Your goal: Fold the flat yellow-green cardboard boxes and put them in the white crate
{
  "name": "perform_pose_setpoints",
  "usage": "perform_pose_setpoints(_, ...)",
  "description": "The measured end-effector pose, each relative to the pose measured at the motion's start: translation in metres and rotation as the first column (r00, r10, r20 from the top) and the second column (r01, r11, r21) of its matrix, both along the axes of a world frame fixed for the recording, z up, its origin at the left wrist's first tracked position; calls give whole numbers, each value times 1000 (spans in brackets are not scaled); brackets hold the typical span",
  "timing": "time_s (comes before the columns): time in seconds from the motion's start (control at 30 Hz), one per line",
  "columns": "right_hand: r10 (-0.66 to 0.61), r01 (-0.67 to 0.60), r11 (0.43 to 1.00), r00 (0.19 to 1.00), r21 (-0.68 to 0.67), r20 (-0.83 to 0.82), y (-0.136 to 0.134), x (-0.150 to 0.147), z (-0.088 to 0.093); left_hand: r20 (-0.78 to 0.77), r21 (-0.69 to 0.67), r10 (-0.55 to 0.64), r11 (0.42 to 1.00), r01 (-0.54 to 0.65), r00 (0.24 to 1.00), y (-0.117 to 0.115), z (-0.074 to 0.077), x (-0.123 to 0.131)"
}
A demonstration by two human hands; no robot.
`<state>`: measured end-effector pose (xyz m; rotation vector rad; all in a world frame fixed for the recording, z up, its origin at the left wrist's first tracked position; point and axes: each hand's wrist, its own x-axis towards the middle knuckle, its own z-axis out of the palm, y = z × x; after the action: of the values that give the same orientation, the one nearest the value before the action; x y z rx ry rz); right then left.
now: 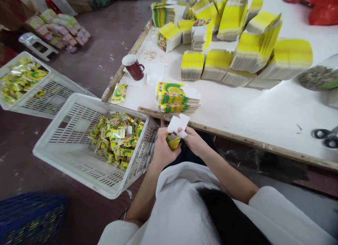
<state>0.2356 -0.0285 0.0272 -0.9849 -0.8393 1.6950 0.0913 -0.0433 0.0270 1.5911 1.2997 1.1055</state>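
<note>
Both my hands meet in front of my lap, just below the table's front edge. My left hand (163,148) is closed around a small yellow-green carton (173,142). My right hand (192,138) pinches the carton's white flap (178,124), which stands up unfolded. A short stack of flat yellow-green carton blanks (176,97) lies on the white table (250,111) right above my hands. To my left a white plastic crate (79,146) holds a heap of folded cartons (117,137).
Many stacks of yellow blanks (245,51) crowd the table's far side. A red mug (134,67) stands near the left corner. Scissors (326,137) lie at the right edge. A second white crate (29,85) with cartons sits farther left, a blue crate (31,217) at bottom left.
</note>
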Motion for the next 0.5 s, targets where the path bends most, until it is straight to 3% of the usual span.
perform_pose_setpoints(0.23, 136, -139, 990, 986, 27, 101, 5, 3, -8, 33, -49, -62, 997, 63, 998, -1, 1, 5)
perform_pose_setpoints(0.33, 140, -207, 956, 944, 207, 298, -4, 5, -9, 35, -94, -118, 988, 121, 992, 0, 0, 6)
perform_pose_setpoints(0.43, 70, -298, 879, 853, 372, 517, -14, 5, -8, 95, -159, -119, 978, 133, 988, 1, -7, 8)
perform_pose_setpoints(0.5, 3, -330, 834, 805, 443, 593, -16, 6, -11, 31, -120, -98, 988, 101, 995, 1, -12, 9)
